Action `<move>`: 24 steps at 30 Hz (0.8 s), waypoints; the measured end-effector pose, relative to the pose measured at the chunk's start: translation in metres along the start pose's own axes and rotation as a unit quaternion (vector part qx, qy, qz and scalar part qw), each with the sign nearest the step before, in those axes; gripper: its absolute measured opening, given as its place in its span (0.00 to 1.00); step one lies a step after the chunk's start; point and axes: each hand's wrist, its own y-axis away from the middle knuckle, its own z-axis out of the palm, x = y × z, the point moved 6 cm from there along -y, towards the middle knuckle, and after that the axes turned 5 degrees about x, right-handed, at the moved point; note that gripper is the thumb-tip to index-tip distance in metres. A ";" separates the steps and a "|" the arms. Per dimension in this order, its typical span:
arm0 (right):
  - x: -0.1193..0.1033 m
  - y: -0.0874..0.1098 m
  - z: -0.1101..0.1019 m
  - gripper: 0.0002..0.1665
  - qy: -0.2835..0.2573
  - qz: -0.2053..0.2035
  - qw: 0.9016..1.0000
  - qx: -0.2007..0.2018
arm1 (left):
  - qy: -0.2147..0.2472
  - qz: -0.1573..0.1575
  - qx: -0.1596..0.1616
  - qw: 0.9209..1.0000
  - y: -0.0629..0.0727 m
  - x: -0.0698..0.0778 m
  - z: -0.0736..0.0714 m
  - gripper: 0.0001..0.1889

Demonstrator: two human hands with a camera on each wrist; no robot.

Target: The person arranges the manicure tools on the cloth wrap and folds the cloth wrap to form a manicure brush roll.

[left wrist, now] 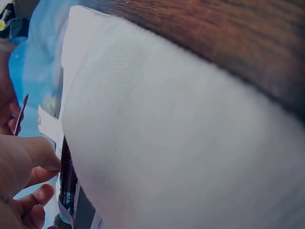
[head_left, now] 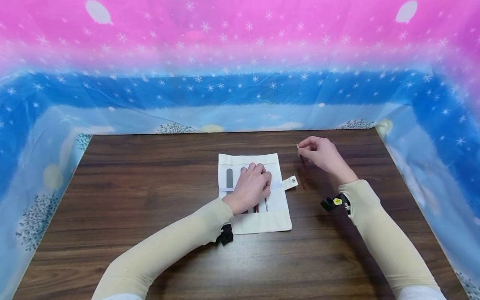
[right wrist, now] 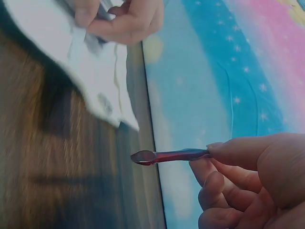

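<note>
My right hand is raised off the table, right of a white cloth tool pouch. Thumb and fingertips pinch a slim dark red metallic tool with a flat, pointed oval tip. Over the middle of the opened pouch lies my left hand, thumb and fingers bent close to the tools there. In the left wrist view its fingertips come against a dark tool under the band. What they grip, if anything, is hidden. A grey file sits under the elastic band, left of that hand.
A snap tab sticks out from the pouch's right side. Below the left hand, a thin silver tool shows in the pouch. The pouch lies on a dark wooden table, with a snowflake-printed cloth hanging around its back and sides.
</note>
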 end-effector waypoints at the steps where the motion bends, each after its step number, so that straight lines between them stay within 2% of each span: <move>1: -0.003 -0.001 0.002 0.15 -0.002 0.000 1.000 0.000 | 0.000 0.001 0.002 1.000 0.000 0.000 0.000 0.07; 13: -0.028 -0.016 0.036 0.14 -0.066 0.026 0.997 -0.011 | -0.004 0.007 0.001 1.000 0.000 -0.003 0.001 0.07; 24: -0.033 -0.021 0.058 0.12 -0.059 0.015 0.998 -0.007 | -0.032 0.004 0.006 0.999 -0.001 0.003 -0.002 0.08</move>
